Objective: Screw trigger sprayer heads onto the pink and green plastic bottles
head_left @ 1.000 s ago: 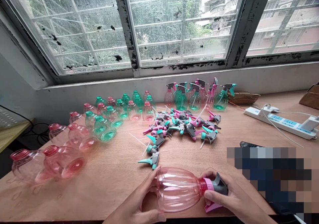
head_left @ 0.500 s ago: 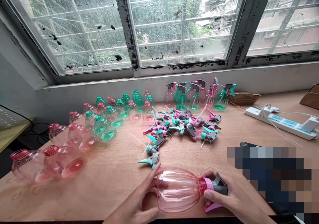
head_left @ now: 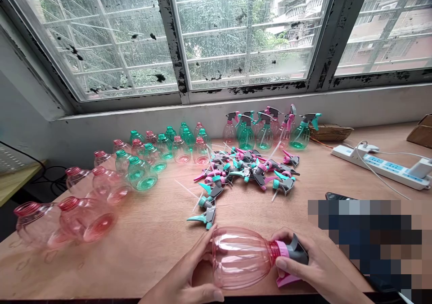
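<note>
A clear pink spray bottle (head_left: 241,259) lies on its side near the table's front edge, its neck pointing right. At its base, my left hand (head_left: 192,272) curves around it, fingers partly hidden behind the plastic and thumb low in front. My right hand (head_left: 312,261) grips the grey trigger spray head (head_left: 297,251) at the bottle's neck. The head's pink collar meets the neck, and its pink trigger points down toward me. Just beyond the bottle lies a loose grey and teal spray head (head_left: 206,216).
Several spray heads (head_left: 248,171) lie heaped mid-table. Headless pink and green bottles (head_left: 141,175) stand at left; bottles fitted with heads (head_left: 266,133) stand by the wall. At right are a power strip (head_left: 381,166), brown packages (head_left: 330,133) and a phone (head_left: 337,196) beside a blurred-out area.
My left thumb has slid slightly right along the bottle's near side. The bottle and my right hand look nearly unchanged.
</note>
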Tool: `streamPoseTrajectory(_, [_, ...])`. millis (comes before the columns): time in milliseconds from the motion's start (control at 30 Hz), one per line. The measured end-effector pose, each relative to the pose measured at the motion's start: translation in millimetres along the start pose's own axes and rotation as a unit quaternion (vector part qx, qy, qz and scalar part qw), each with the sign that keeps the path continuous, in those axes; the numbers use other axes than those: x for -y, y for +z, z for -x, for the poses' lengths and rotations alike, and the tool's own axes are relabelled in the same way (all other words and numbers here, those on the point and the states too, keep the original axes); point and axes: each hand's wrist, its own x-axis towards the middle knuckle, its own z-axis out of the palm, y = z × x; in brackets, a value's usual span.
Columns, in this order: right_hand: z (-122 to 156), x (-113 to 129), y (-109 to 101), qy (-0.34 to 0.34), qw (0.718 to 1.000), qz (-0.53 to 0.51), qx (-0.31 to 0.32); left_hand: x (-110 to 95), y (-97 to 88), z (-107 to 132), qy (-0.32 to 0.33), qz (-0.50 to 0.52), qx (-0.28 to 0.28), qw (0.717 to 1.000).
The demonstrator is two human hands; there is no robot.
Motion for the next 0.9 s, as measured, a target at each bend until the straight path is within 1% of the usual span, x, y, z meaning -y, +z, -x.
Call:
streamPoseTrajectory(233, [0,1,1,-0.01,1.0,0.001,0.003,2,0.3,-3,0.026,-0.016,-0.004,1.0])
streamPoseTrajectory(367, [-1,-1,0,-0.036,0.999,0.027,-0.009,6,0.2,-3,0.041,-0.026,-0.005,0.999])
streamPoseTrajectory(600, [-1,-1,1,-0.016,1.0,0.002,-0.012,4,-0.7,0,0.03,-0.06,0.0,0.998])
streamPoseTrajectory(767, [-2,-2,0,-0.041,0.999,0.006,-0.004,10,-1.3,-3,0.05,-0.049,0.003,0.998])
streamPoseTrajectory(900, [-2,-2,-1,-0.034,0.999,0.013,-0.01,10,-0.9,-3,0.049,-0.039,0.005,0.998])
